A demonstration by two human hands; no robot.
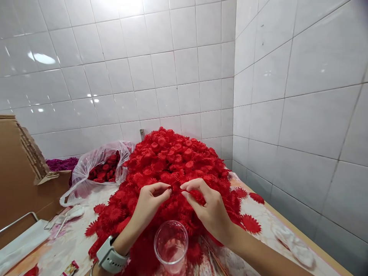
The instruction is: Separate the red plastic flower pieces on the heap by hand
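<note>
Two bare hands: the left hand (152,197) and the right hand (211,211) face each other over the work, fingertips near but apart.
Left pinch: thumb and forefinger nearly meeting; a dark red bit shows at the tips, though from where I stand I cannot tell whether it is gripped or lies behind.
Right pinch: thumb and forefinger curved, a narrow gap between the tips; I cannot tell whether anything fine is held there.
Step in hand: close fingertip work, I'd judge, on one small part at a time.
Next move: seems to call for a light touch and a steady left hand while the right meets it.
Red heap: a big mound of red, fringed, flower-like fabric pieces (175,157), behind and beneath the fingers.
Cup: a clear, round plastic cup (171,263), nearer the body, between the forearms; its contents are hard to make out.
Strays: a flat red fringed disc (251,224), right of the mound.
Bag: a translucent plastic bag (80,172), left of the mound, with darker red pieces (105,168) inside.
Far left: a brown cardboard box (21,153).
</note>
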